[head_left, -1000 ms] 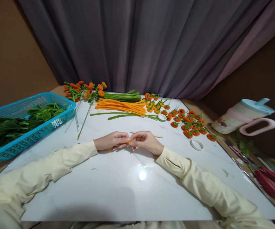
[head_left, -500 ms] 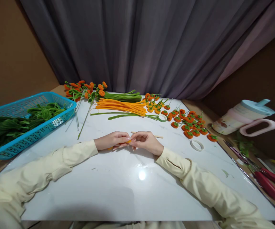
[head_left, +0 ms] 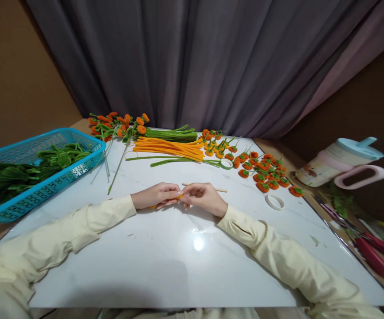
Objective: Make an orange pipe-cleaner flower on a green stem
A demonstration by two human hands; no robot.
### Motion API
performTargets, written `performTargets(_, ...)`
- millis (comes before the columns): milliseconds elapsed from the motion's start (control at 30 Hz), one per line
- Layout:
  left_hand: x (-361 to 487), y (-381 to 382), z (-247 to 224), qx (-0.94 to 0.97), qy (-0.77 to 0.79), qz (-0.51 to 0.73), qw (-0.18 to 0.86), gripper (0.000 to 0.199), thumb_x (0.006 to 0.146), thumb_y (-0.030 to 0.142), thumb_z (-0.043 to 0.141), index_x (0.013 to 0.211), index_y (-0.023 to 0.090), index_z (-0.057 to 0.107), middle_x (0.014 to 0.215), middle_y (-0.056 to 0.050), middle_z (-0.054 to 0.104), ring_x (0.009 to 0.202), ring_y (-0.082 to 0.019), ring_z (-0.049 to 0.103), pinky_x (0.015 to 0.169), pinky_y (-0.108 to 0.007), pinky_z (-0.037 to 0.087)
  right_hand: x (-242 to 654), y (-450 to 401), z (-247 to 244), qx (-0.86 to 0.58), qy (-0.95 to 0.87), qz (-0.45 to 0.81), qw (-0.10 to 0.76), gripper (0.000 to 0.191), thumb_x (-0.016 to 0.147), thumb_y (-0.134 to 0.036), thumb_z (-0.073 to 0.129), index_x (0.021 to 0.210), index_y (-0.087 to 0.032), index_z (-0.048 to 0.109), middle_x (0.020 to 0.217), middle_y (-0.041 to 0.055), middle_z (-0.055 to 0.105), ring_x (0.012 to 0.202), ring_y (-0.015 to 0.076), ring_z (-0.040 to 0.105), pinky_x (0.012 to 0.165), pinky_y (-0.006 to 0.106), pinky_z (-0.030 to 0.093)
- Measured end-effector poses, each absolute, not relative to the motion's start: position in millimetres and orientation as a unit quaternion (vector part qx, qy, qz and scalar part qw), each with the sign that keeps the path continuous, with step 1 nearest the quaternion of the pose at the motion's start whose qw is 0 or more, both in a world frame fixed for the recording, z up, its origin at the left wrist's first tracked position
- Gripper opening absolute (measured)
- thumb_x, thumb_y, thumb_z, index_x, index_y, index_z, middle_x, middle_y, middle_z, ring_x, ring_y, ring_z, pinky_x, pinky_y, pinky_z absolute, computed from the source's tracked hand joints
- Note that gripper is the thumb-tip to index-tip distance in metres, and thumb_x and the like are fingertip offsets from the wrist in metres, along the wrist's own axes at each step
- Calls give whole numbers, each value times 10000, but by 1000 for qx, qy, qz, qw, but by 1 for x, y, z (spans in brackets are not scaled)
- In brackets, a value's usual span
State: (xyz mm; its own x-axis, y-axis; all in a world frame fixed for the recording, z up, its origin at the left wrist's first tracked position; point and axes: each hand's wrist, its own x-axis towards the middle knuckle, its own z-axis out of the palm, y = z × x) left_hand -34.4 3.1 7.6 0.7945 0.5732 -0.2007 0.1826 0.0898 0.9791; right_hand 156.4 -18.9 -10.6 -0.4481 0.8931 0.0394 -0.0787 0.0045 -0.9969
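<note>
Near the middle of the white table [head_left: 165, 266], my left hand [head_left: 160, 195] is closed on a small orange fuzzy piece [head_left: 179, 196], mostly hidden by the fingers. My right hand [head_left: 203, 198] meets it, its fingertips pinched at the same piece. Just behind my right hand lies a thin wooden stick [head_left: 221, 190]. Farther back are orange fuzzy stems [head_left: 168, 148], a bundle of green stems [head_left: 174, 134] and a green tape roll [head_left: 226, 164]. Small orange pieces with green tops [head_left: 265, 167] lie to the right, beside a white ring [head_left: 274, 202].
A blue basket [head_left: 55, 181] of green leaves stands at the left. Orange flowers on stems [head_left: 122, 124] lie at the back left. On the right are a tumbler [head_left: 340, 161] and red-handled pliers [head_left: 374, 257]. A curtain [head_left: 185, 62] hangs behind the table.
</note>
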Motion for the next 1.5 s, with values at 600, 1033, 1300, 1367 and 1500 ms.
performTargets(600, -35, 4, 7, 685, 296, 136, 652, 305, 852, 440, 461, 754, 151, 470, 572, 63, 413, 372, -26, 308, 365, -170, 234, 156, -19, -10, -357, -588, 613, 389, 271, 630, -317, 759, 758, -113, 635, 616, 8, 622, 507, 101, 589, 527, 203, 495)
performTargets(1033, -34, 2, 9, 651, 289, 147, 686, 287, 860, 415, 452, 737, 155, 449, 576, 56, 394, 401, -37, 272, 376, -174, 223, 155, -20, -9, -369, -593, 594, 398, 310, 619, -364, 758, 763, -119, 633, 619, 16, 620, 515, 118, 598, 520, 214, 496)
performTargets(1300, -34, 4, 6, 664, 290, 140, 675, 304, 862, 442, 441, 750, 159, 451, 576, 57, 390, 402, -40, 288, 379, -181, 229, 155, -22, -10, -365, -598, 589, 402, 295, 633, -358, 746, 765, -123, 626, 636, 18, 622, 522, 117, 598, 527, 217, 499)
performTargets(1367, -35, 4, 6, 668, 289, 140, 671, 310, 859, 452, 439, 759, 159, 456, 576, 56, 389, 404, -42, 291, 376, -183, 228, 155, -22, -10, -366, -595, 590, 404, 297, 625, -357, 750, 763, -126, 622, 648, 16, 621, 525, 119, 600, 528, 221, 502)
performTargets(1500, -35, 4, 5, 669, 289, 141, 670, 316, 861, 455, 436, 753, 158, 452, 576, 55, 389, 403, -42, 290, 375, -183, 225, 156, -22, -10, -370, -597, 585, 406, 295, 622, -361, 750, 755, -127, 629, 639, 11, 614, 529, 119, 597, 544, 229, 510)
